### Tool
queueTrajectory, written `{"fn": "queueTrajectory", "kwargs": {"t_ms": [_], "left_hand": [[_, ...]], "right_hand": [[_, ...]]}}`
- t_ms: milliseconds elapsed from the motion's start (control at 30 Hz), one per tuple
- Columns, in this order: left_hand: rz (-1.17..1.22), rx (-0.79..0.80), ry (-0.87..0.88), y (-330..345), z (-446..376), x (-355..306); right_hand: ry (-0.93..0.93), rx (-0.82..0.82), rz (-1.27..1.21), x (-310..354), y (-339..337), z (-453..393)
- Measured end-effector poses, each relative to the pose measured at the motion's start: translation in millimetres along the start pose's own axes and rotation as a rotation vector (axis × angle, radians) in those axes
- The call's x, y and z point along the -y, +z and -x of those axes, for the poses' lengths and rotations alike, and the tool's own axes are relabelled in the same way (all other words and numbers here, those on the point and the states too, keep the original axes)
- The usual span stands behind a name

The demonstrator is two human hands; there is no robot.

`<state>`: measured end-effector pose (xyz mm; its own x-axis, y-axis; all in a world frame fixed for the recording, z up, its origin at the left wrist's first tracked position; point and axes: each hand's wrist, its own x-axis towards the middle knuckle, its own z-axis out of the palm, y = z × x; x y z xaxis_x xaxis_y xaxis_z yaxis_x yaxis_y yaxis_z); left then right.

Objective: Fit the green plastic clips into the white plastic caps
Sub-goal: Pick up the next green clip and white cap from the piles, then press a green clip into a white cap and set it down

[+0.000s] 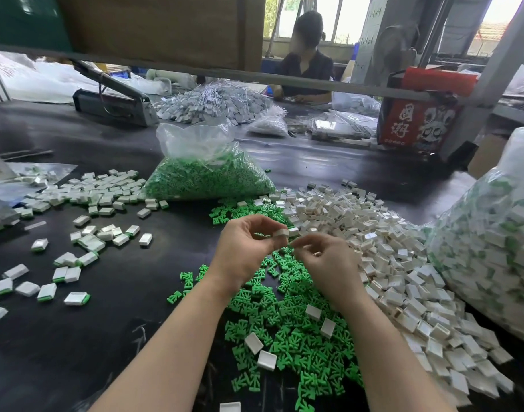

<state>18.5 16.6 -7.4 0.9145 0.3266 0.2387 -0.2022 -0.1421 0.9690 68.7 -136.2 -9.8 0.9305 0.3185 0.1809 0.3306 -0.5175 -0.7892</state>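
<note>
L hand (243,248) pinches a white cap (280,233) above the bench (165,269); R hand (323,257) fingers curled, pinching sth small, can't tell what.

Done: assembled caps (85,242) scattered at left, approx. a modest batch.

Left: big pile of empty caps (388,263) at right, loose green clips (284,337) under the wrists, plus full bag of clips (207,173). Est. early stage.

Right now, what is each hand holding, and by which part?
Left hand pinches a white cap by its sides between thumb and fingertips. Right hand has curled fingers; what it pinches cannot be told.

Left hand (246,248), right hand (323,260): fingers curled, pinching.
</note>
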Motion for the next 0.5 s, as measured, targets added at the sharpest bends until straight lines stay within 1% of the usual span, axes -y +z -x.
{"fn": "queueTrajectory", "kwargs": {"t_ms": [67,133,200,267,333,400,433,500], "left_hand": [[0.054,0.003,-0.012,0.4,-0.3,-0.8],[0.104,0.006,-0.025,0.1,0.5,-3.3],[0.150,0.006,-0.033,-0.7,1.1,-4.9],[0.173,0.002,-0.042,-1.2,1.4,-6.8],[0.172,-0.003,-0.037,-1.2,2.0,-7.0],[0.195,-0.004,-0.047,-1.6,2.0,-6.9],[0.213,-0.001,-0.055,-2.2,2.0,-6.6],[0.247,-0.007,-0.077,-3.4,1.4,-5.6]], "right_hand": [[-0.052,0.067,0.259,0.2,6.0,1.2],[-0.087,0.112,0.415,0.6,12.5,2.4],[-0.119,0.093,0.500,2.1,15.5,2.6],[-0.139,0.077,0.512,2.9,15.1,2.8],[-0.130,0.069,0.447,3.1,13.3,3.4],[-0.095,0.045,0.314,2.3,10.9,2.8],[-0.065,0.032,0.205,2.4,9.2,2.1],[-0.002,0.025,-0.114,4.5,4.0,1.3]]}}
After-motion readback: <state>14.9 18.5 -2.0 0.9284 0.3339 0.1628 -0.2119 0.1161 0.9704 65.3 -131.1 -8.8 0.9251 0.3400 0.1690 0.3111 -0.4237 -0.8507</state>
